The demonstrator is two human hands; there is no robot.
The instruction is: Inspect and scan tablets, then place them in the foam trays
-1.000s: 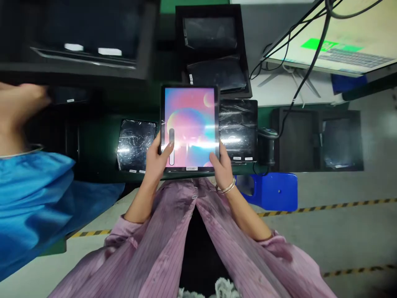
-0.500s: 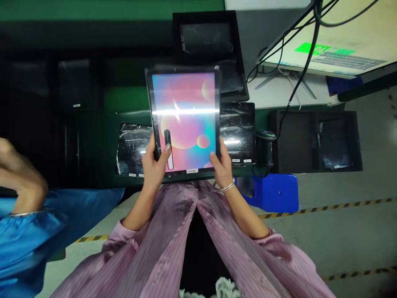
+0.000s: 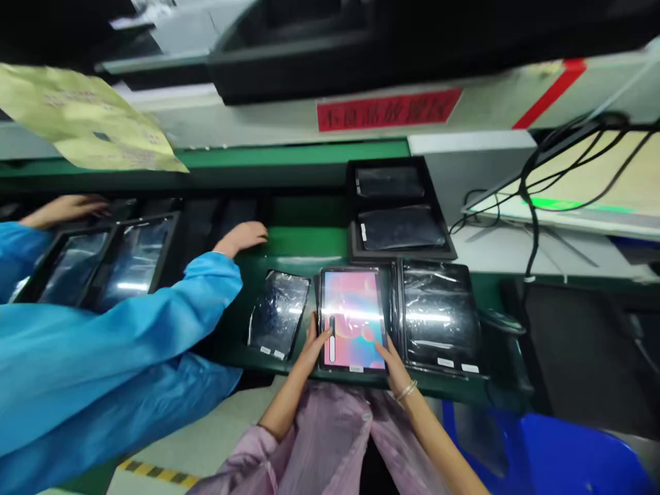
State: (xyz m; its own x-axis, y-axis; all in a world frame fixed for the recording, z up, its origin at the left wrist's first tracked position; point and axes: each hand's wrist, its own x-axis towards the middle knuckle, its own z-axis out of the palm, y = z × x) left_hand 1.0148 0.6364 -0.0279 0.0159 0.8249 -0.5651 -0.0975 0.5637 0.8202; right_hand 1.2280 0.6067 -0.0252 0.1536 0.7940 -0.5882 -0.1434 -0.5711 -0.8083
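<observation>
A lit tablet (image 3: 353, 302) with a pink and blue screen is held between my two hands at the table's front edge. My left hand (image 3: 313, 347) grips its lower left side, the thumb over a slider shape on the screen. At the lower right side my right hand (image 3: 392, 361) holds it, thumb on the front. Left of it lies a dark tablet in clear film (image 3: 278, 315). To the right sits a stack of dark film-wrapped tablets (image 3: 441, 313).
A black tray (image 3: 402, 258) with two dark devices stands behind. Blue-sleeved arms (image 3: 124, 323) of another person reach over trays at the left. A scanner (image 3: 508, 323), cables, a monitor (image 3: 592, 179) and a dark tray (image 3: 592, 350) are at the right. A blue stool (image 3: 572, 447) stands below.
The view has tilted up and shifted. The lit tablet now appears lower, between the film-wrapped tablets, still in both my hands. The other person's arms now extend over the table.
</observation>
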